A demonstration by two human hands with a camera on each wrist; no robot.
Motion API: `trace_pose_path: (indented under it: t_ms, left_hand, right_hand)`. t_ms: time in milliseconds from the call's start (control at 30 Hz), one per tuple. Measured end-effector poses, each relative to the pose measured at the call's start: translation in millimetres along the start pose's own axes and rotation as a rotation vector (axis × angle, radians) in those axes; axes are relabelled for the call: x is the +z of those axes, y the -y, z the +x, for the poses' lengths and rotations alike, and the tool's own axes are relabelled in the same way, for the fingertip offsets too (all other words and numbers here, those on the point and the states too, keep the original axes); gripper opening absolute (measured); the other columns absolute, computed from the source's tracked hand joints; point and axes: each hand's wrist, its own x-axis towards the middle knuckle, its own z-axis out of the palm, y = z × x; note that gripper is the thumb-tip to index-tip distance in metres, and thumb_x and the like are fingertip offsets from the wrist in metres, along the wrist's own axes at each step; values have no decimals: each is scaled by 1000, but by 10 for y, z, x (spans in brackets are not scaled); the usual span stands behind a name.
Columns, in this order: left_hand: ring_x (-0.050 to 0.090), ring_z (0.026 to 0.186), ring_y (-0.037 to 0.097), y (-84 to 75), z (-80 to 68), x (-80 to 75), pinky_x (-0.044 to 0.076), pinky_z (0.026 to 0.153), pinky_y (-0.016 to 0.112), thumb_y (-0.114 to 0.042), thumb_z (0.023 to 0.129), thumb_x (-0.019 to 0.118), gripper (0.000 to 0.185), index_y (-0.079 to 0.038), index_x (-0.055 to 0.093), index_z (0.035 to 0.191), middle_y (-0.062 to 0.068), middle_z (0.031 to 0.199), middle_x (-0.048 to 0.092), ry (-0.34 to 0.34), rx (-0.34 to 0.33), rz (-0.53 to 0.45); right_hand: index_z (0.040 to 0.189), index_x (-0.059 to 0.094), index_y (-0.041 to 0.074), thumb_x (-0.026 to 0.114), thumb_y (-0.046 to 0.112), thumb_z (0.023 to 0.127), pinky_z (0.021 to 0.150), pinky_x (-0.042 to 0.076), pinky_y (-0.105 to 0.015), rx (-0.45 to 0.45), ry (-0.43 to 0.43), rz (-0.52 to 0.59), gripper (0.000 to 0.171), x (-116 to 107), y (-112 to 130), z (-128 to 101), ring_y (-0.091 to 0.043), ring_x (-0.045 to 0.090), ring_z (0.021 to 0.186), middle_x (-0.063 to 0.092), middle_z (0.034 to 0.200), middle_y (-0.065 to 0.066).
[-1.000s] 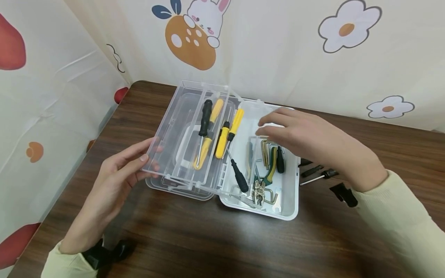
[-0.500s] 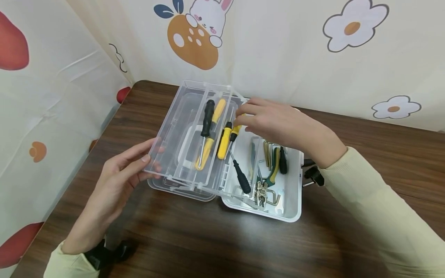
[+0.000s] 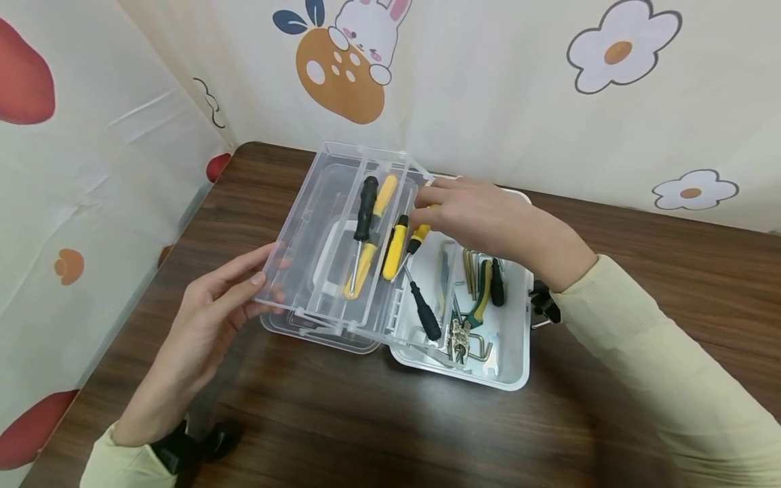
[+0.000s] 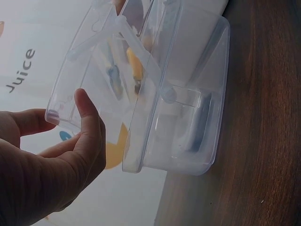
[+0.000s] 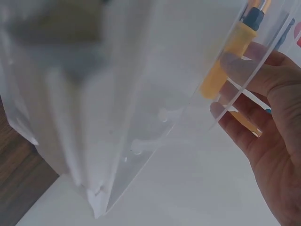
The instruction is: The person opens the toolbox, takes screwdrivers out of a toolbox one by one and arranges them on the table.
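My left hand (image 3: 256,281) pinches the left rim of a clear plastic tray (image 3: 317,224), thumb on top and fingers underneath; the left wrist view shows the thumb of that hand (image 4: 80,127) on the tray (image 4: 155,94). The tray hangs tilted above an open white toolbox (image 3: 515,352). My right hand (image 3: 427,217) curls its fingers over the handle of a yellow screwdriver (image 3: 419,237) at the tray's right rim. Through the clear wall, the right wrist view shows the fingertips (image 5: 230,63) against the yellow handle (image 5: 218,77). Two more screwdrivers (image 3: 366,224) lie in the tray.
In the toolbox lie a black-handled screwdriver (image 3: 424,312), green pliers (image 3: 472,315), hex keys (image 3: 468,264) and a small wrench (image 3: 488,366). A black part (image 3: 543,306) sits on the brown table (image 3: 366,420) right of the box. Cartoon-printed cloth walls close off the back and left.
My right hand has moved left from above the hex keys to the yellow screwdriver's handle and closed over it. The left hand and the tray have stayed put.
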Motion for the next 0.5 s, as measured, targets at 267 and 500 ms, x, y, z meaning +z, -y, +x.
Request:
trace_pose_path:
  t_ms: [267, 500]
  left_hand:
    - [73, 90, 18, 2, 6, 8, 64, 84, 31, -7, 108, 52, 42, -3, 54, 150, 13, 133, 70, 1, -5, -2]
    - [74, 90, 19, 4, -1, 1, 64, 84, 31, -6, 108, 52, 42, -3, 54, 150, 13, 133, 70, -2, -1, -12]
  right_hand:
    - [119, 75, 20, 80, -9, 85, 89, 61, -37, -25, -42, -27, 44, -33, 6, -55, -25, 63, 109, 72, 118, -3]
    - [121, 72, 15, 85, -8, 80, 99, 59, -40, -16, -59, -26, 49, -147, 13, -161, -28, 63, 117, 71, 124, -7]
